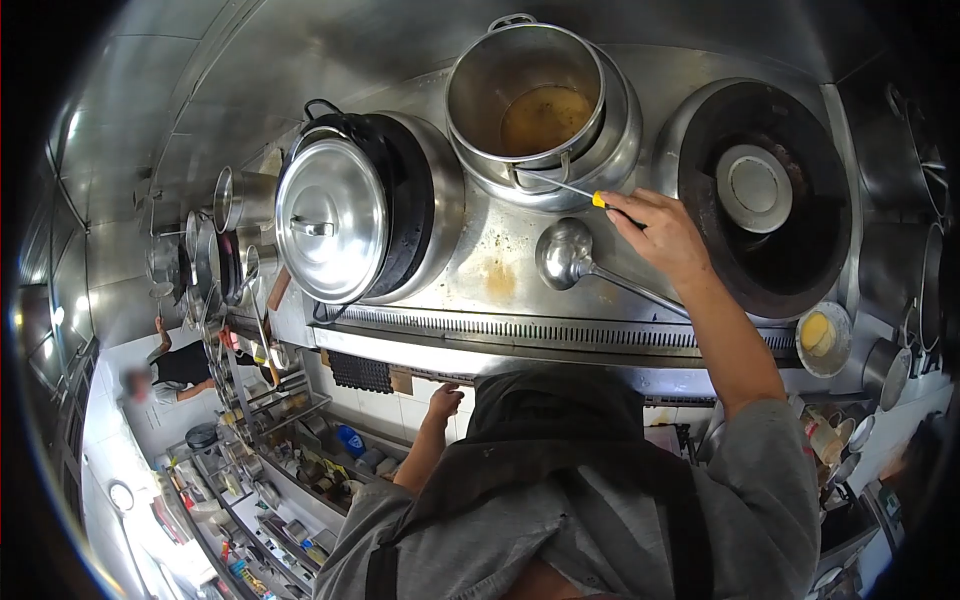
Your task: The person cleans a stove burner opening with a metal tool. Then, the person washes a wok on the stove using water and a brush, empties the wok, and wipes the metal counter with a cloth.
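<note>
Right hand (pixel 655 228): closed around the dark handle of a thin tool with a yellow collar (pixel 601 200). Left hand (pixel 445 402): low at the near edge of the counter (pixel 475 285), fingers partly curled; cannot tell whether it holds or touches anything.

Tool's shaft runs left and slightly far, to the near side of a deep metal pot (pixel 475 95), by its near handle (pixel 565 165). Contact at the tip: too fine to tell. Pot stands at the far middle of the counter, no lid, brownish liquid (pixel 545 120) in the bottom.

Step in hand, as I judge it: the tool being worked at the pot's near side, right hand alone. Any further move there would seem to call for a firm grip, a steady wrist and a watch on the shaft against the handle.

Just near of the pot lies a ladle (pixel 563 252), its handle running right and near, toward the right forearm; worth keeping the arm clear. Left of the pot, a shiny lid (pixel 335 205); right, a wide dark wok (pixel 720 270).
</note>
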`<control>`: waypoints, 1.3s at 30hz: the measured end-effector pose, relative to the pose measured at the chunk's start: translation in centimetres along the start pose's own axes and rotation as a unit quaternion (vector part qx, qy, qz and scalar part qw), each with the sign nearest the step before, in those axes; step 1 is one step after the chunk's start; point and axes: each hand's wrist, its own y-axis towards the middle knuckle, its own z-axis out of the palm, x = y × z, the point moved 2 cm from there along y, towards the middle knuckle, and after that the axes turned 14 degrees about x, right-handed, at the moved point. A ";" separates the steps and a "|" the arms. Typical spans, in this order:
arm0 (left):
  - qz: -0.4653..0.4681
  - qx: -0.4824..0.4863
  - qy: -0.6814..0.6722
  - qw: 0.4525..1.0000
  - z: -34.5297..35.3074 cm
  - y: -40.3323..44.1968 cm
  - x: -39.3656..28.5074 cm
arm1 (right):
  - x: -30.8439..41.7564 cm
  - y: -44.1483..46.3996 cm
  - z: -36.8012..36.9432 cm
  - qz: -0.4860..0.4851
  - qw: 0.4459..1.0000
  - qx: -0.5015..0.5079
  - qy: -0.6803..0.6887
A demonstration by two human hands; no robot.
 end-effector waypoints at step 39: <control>-0.005 0.002 0.017 1.000 0.3 0.4 -0.6 | 0.4 0.6 0.0 -0.020 0.998 0.021 -0.047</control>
